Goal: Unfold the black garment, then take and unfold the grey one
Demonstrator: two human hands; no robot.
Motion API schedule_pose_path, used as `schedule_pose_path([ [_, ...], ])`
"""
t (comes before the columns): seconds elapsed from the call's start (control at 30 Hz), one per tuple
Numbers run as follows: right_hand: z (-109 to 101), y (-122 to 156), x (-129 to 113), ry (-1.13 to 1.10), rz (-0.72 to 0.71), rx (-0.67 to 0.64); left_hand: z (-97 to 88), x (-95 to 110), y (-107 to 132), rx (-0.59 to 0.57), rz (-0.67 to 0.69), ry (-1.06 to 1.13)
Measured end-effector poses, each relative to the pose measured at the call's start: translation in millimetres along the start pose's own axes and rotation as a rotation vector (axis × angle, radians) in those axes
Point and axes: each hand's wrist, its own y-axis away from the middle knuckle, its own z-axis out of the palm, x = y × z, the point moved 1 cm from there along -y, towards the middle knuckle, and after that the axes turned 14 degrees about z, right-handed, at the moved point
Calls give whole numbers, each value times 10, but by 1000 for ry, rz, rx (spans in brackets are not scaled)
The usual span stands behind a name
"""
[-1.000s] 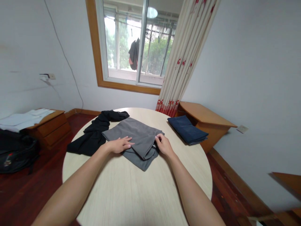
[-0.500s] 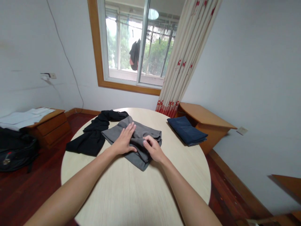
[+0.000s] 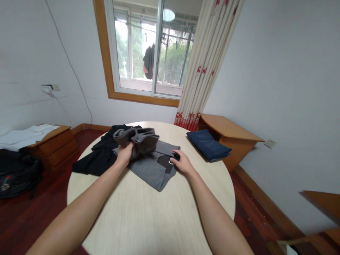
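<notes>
A pair of grey trousers [image 3: 148, 170] lies folded on the round table, its dark inner waist and a small white label showing at the right. My left hand [image 3: 124, 154] is closed around a bunched, folded part of the trousers and holds it above the rest, tilted to the left. My right hand [image 3: 182, 163] is at the waist end, thumb and forefinger apart beside the dark lining; its other fingers are partly hidden. Black clothing [image 3: 97, 157] lies loosely to the left, partly behind the raised cloth.
Folded dark blue cloth [image 3: 208, 145] rests near the right edge of the round table [image 3: 148, 219]. Behind it stands a wooden desk [image 3: 228, 126]. At left are a low drawer unit [image 3: 57, 145] with papers and a black backpack [image 3: 18, 173]. A patterned curtain [image 3: 204, 67] hangs by the window.
My left hand has gone from lying flat on the trousers to gripping and lifting a folded part leftward. My right hand has shifted slightly right, and the dark inner waist is now exposed.
</notes>
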Motion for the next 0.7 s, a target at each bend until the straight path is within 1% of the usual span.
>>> schedule_pose_path([
  [0.07,70,3,19,193,-23,-9,-63,16,-119,186,-123,140],
  [0.17,126,2,-67,390,4,5,-197,74,-273,368,-217,195],
  [0.27,145,-8,-173,490,1,-10,-326,131,-374,483,-231,186],
  [0.33,128,-10,-213,460,-11,-36,-394,165,-423,524,-193,200],
  [0.4,49,-16,-220,304,-11,-81,-462,201,-475,562,-146,192],
  [0.47,-122,-43,-193,55,-6,-98,-548,231,-543,620,-108,138],
  [0.5,-238,-67,-166,-88,0,-79,-600,241,-584,648,-89,100],
  [0.57,-490,-133,-87,-380,32,17,-709,234,-673,666,-49,25],
  [0.6,-600,-169,-37,-521,65,81,-762,212,-715,652,-33,-6],
  [0.67,-732,-227,69,-726,159,207,-854,129,-779,596,-35,-56],
  [0.7,-743,-244,119,-761,218,261,-891,72,-797,562,-58,-83],
])
